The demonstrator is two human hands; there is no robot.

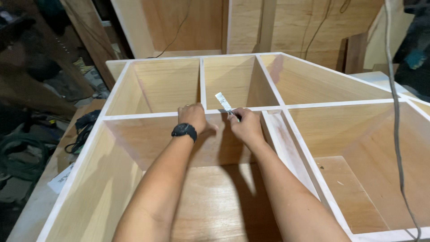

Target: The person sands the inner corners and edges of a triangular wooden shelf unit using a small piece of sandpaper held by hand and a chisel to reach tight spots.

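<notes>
A large plywood cabinet carcass with white front edges and several open compartments lies face up in front of me. My right hand grips a small putty knife, its pale blade tilted up and to the left over the horizontal divider edge. My left hand rests on that same white edge just left of the blade, fingers curled over it. A black watch sits on my left wrist.
A grey cable hangs down across the right compartments. Plywood panels lean upright behind the cabinet. Dark cords and a tool lie on the bench at the left, with clutter on the floor beyond.
</notes>
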